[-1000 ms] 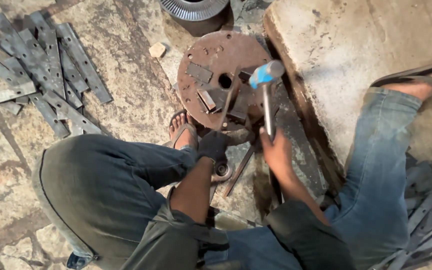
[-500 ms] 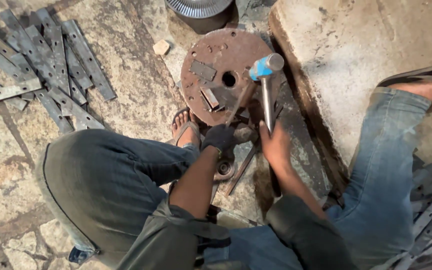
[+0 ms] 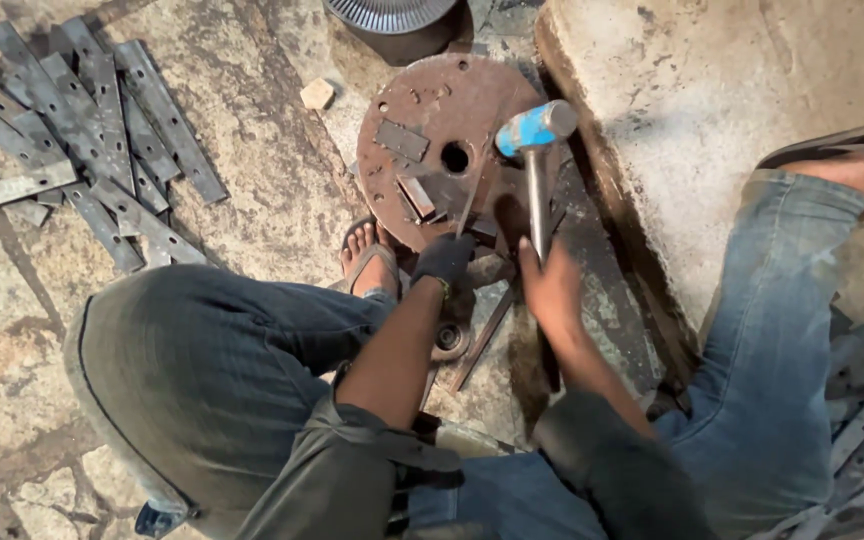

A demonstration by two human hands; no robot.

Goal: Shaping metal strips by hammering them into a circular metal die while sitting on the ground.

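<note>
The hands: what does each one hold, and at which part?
The right hand holds a hammer at the lower end of its handle. The gloved left hand grips a thin metal strip at its near end.

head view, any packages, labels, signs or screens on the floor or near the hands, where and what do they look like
None in view: only bare metal and stone.
Round plate: rusty brown disc on the floor ahead of the hands.
Hammer: blue head, metal shaft, in the right hand.
Left hand: dark glove, steadying a thin rod on the plate.
Metal strips: grey flat bars piled at upper left.
</note>
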